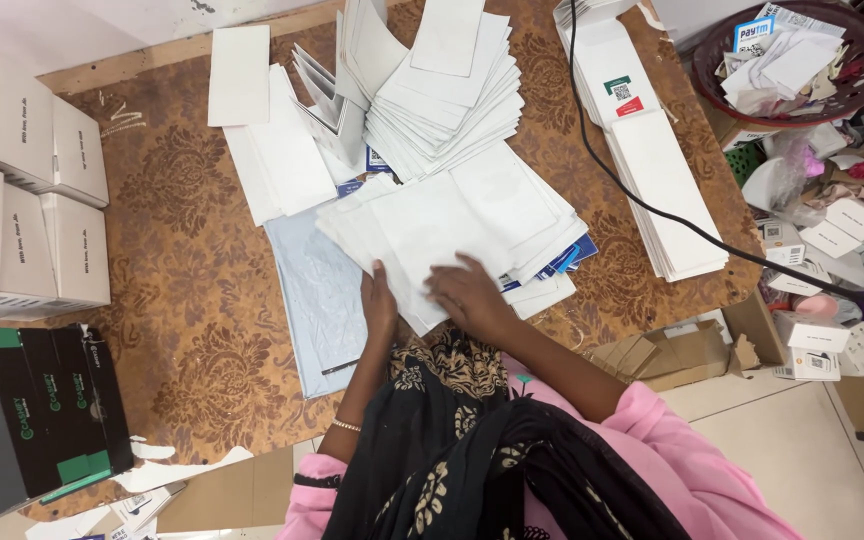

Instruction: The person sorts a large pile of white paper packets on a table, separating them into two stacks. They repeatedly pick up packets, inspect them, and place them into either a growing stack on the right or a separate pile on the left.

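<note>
Left hand [380, 300] and right hand [467, 293] flat on fanned stack of white paper envelopes [452, 230], brown patterned counter [187, 290], black cable [652, 205] crossing.

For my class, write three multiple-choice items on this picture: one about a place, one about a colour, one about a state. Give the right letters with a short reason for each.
1. Where is the round basket?
A. top right
B. bottom left
C. centre

2. What colour is the sleeve?
A. green
B. pink
C. grey

3. How do the hands lie?
A. raised in the air
B. flat on the white sheets
C. inside a box

Answers:
1 A: it sits at the upper right edge, full of paper scraps.
2 B: the arm's sleeve is pink.
3 B: the left hand and right hand press on the fanned white sheets.
</note>
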